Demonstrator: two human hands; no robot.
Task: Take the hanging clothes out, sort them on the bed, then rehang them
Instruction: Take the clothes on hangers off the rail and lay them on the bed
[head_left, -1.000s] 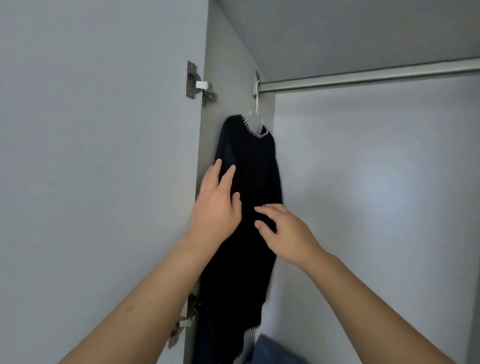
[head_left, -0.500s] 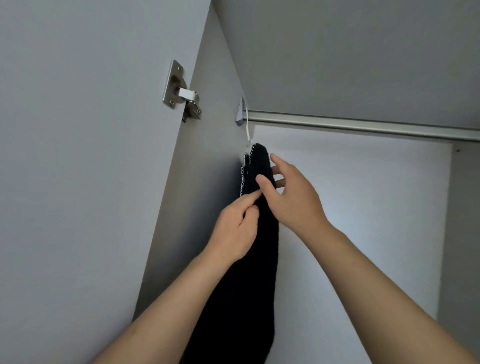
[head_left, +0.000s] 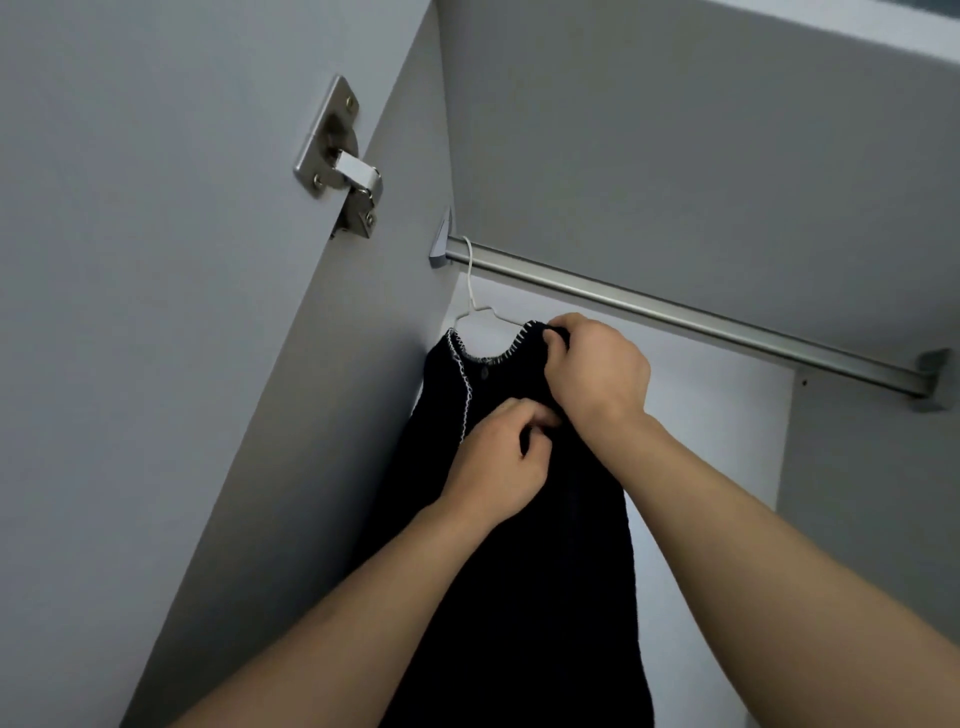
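A black knit garment (head_left: 524, 587) with white stitched trim hangs from a thin white hanger (head_left: 475, 306) at the far left end of the metal wardrobe rail (head_left: 675, 317). My right hand (head_left: 597, 371) is closed on the garment's right shoulder at the neckline. Just below it, my left hand (head_left: 498, 462) pinches the front of the garment beside the trimmed opening. The hanger's right arm is hidden under the fabric and my right hand.
The open wardrobe door (head_left: 156, 312) with a metal hinge (head_left: 340, 156) stands at the left. The wardrobe's side wall (head_left: 363, 338), top panel (head_left: 675, 130) and back wall (head_left: 717, 441) close in around the rail. No other clothes hang on the rail.
The view has tilted upward and closer to the rail. The garment has turned to face me. My right hand went from open fingers to gripping the shoulder; my left hand moved onto the front.
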